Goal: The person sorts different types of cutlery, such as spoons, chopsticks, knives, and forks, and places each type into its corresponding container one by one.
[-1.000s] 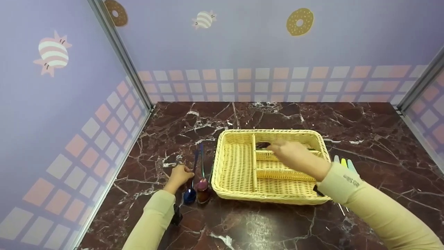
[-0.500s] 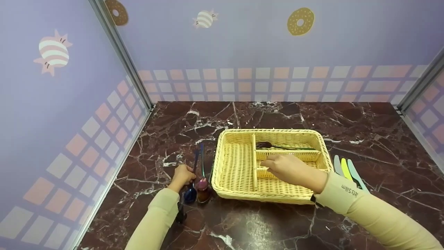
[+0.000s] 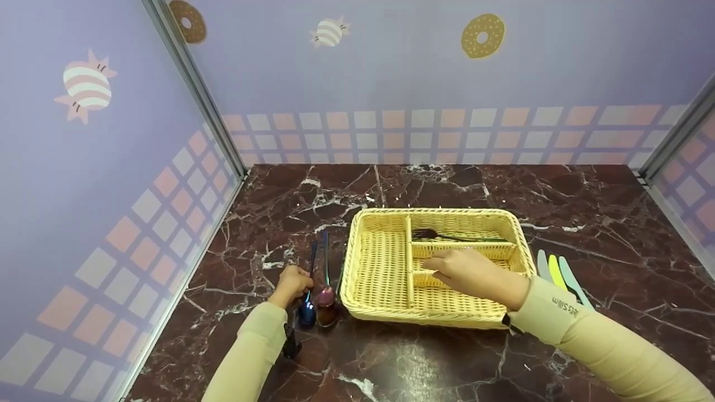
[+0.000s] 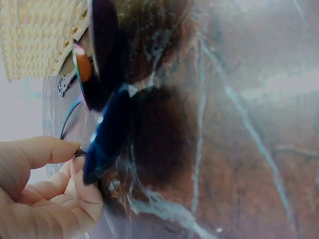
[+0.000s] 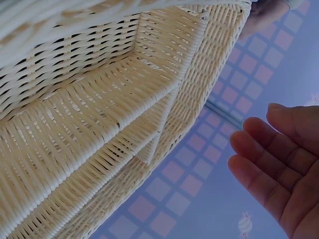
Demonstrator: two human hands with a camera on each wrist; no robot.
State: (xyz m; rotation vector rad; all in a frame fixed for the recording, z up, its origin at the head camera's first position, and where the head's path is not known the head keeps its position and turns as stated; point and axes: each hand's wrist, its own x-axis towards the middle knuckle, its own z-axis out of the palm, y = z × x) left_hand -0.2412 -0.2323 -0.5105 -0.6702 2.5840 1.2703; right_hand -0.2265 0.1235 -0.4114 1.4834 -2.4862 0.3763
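My left hand [image 3: 291,286] pinches the thin handle of a blue spoon [image 3: 306,314] between thumb and fingers, left of the basket. In the left wrist view the spoon's bowl [image 4: 107,134] is tilted on edge, close over the marble top. Just right of it lies a purple-pink spoon [image 3: 326,297]. My right hand [image 3: 469,273] hovers over the middle of a yellow wicker basket [image 3: 435,319], holding nothing; its fingers [image 5: 249,147] are relaxed and loosely bent in the right wrist view. A dark fork [image 3: 426,233] lies in the basket's back right compartment.
Three slim knife-shaped utensils, one grey [image 3: 542,264], one yellow [image 3: 557,273] and one teal [image 3: 575,282], lie to the basket's right, partly behind the right sleeve [image 3: 603,335]. Dividers [image 3: 409,262] split the basket into compartments. Patterned walls [image 3: 357,67] enclose the dark marble table [image 3: 313,195].
My right hand has left the fork in the back compartment and come forward over the middle of the basket. The left hand stays at the blue spoon, whose handle has shifted slightly left.
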